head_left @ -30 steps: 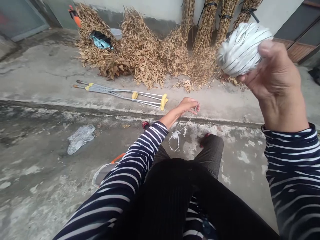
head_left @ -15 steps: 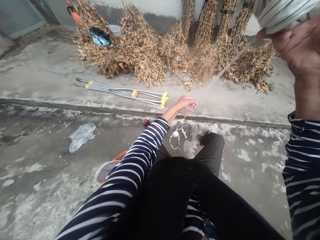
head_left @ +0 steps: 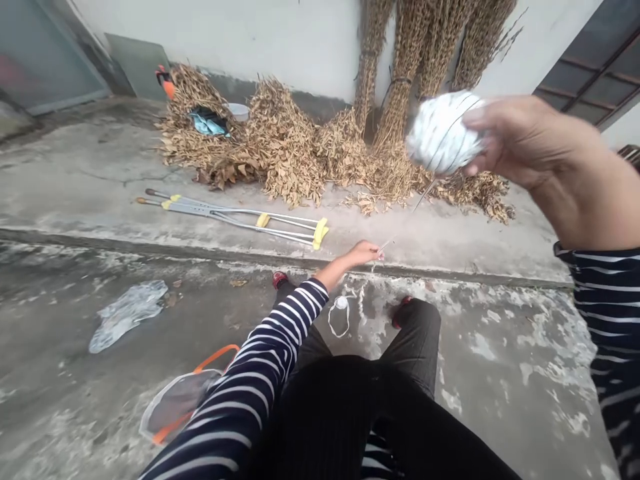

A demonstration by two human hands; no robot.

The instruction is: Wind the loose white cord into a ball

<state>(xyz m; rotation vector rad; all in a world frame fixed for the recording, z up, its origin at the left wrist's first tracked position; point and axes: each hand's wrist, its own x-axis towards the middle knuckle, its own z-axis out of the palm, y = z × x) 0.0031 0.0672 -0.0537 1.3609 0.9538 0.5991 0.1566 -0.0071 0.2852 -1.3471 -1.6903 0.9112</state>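
My right hand [head_left: 520,137], raised at the right, grips a white ball of yarn [head_left: 444,133] wound with a thin dark strand. A strand [head_left: 423,199] runs down from the ball towards my left hand [head_left: 366,253]. That hand is out over the step edge, its fingers pinched on the thin strand. Below it a knotted white cord [head_left: 362,303] hangs. Close by, a white loop [head_left: 339,323] with a small round white piece [head_left: 341,303] shows between my legs; whether it hangs or lies on the ground I cannot tell.
Metal crutches with yellow pads [head_left: 235,219] lie on the concrete step. Dried plants [head_left: 290,147] are heaped along the wall, with upright bundles [head_left: 400,73] behind. A clear plastic bag [head_left: 131,313] and a mesh item with orange trim [head_left: 180,400] are on the left.
My right hand has moved left and down with the ball, which now shows fully. My left hand appears lower, and the whole view has tilted up, showing more of the wall.
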